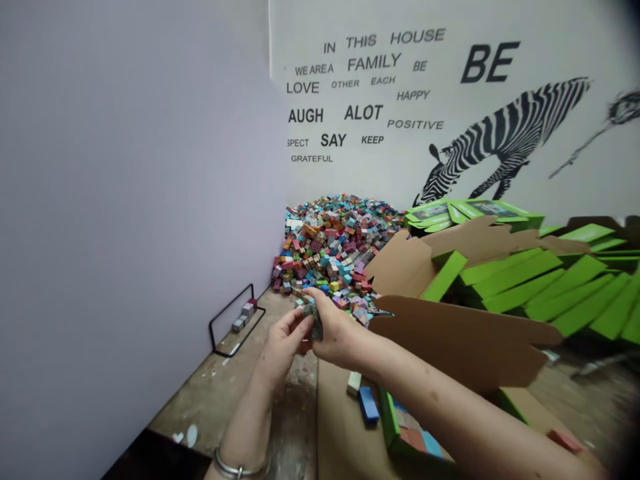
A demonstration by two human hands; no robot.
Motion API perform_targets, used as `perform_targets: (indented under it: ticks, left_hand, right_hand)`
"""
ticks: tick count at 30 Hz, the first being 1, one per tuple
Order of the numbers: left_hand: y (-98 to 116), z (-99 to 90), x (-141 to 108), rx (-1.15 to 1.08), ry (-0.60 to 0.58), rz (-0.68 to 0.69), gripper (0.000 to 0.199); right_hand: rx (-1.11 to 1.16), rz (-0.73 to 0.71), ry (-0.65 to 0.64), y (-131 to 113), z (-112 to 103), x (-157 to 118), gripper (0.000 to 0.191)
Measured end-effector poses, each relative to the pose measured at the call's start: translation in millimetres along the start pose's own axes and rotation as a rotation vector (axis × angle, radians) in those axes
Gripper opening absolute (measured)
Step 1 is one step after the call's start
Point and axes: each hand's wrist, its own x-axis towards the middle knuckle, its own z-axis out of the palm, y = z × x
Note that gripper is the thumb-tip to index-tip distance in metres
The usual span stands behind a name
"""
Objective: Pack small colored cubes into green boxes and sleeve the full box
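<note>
My left hand [278, 350] and my right hand [336, 332] meet in the middle of the head view, over the near side of a block pile. Between them is a dark grey-green block [314, 323] with a mottled surface, partly covered by my fingers. The left thumb and fingers pinch it from the left, while the right fingers close round its other side. Below my right wrist, a cream block [354, 383] and a blue block [369, 405] lie on brown cardboard [340, 427]. Beside them, partly under my right forearm, a green box [391, 423] holds red and light blue blocks.
A large heap of small coloured blocks [335, 247] fills the corner by the walls. At left, a black wire frame [212, 327] stands around several grey blocks [239, 324]. To the right, an open cardboard carton [460, 340] stands by many green boxes [520, 280].
</note>
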Motion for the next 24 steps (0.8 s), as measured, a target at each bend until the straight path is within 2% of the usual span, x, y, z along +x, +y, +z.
perform_targets:
  ticks: [5,8,12,15,17,20,22,24]
  left_hand:
    - [-15.4,28.5,-23.8,-0.073,0.017,-0.044,0.04]
    - [-23.2,49.7,-38.0,-0.122,0.013,-0.066,0.037]
    - [-29.1,79.4,-57.4,-0.169,-0.067,-0.122,0.04]
    - [-35.1,92.1,-65.8,-0.029,-0.09,-0.102,0.045]
    - [-41.7,94.3,-68.2,0.192,-0.052,-0.018,0.045]
    - [-53.0,93.8,-70.9,0.63,-0.02,0.224,0.037]
    - [-59.9,95.1,-73.2,0.864,-0.067,0.403,0.034]
    - [-66.0,98.7,-75.2,1.007,-0.146,0.529,0.035]
  right_hand:
    - [-0.017,-0.066,0.102,16.9,-0.5,-43.4,0.066]
    - [-0.022,-0.066,0.117,23.5,-5.0,-69.4,0.054]
    - [-0.008,-0.107,0.154,32.1,-23.6,-109.5,0.051]
    - [-0.005,-0.049,0.148,43.6,-46.6,-138.8,0.048]
    - [-0.012,0.03,0.122,54.3,-61.4,-156.8,0.046]
    - [-0.032,0.13,0.096,73.5,-74.8,-180.7,0.044]
    - [-0.056,0.154,0.093,86.3,-76.5,-193.5,0.043]
    - [-0.078,0.164,0.097,97.6,-74.4,-202.8,0.042]
